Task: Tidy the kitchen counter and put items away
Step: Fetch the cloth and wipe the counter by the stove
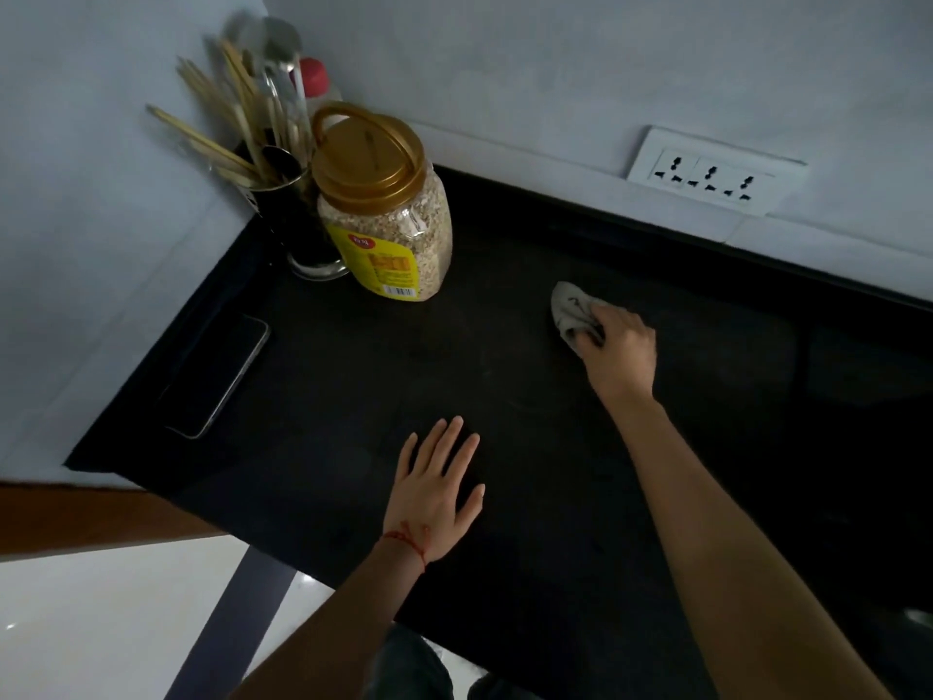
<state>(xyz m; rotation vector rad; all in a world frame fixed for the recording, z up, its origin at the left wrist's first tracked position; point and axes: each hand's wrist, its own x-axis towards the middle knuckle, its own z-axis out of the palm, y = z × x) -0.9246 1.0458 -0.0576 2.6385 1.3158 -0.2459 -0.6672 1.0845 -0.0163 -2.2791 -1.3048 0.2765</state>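
Black counter fills view, white walls at 9 and 12 o'clock. Right hand, 2 o'clock from centre, fingers curled tight around crumpled grey cloth, pressing it on counter. Left hand, 6 o'clock, flat, fingers spread, holding nothing. Oat jar with gold lid at 11 o'clock, touching utensil holder in corner. Phone face down at 9 o'clock along wall. Wall socket at 1 o'clock.

Jar, phone leftward; counter centre open
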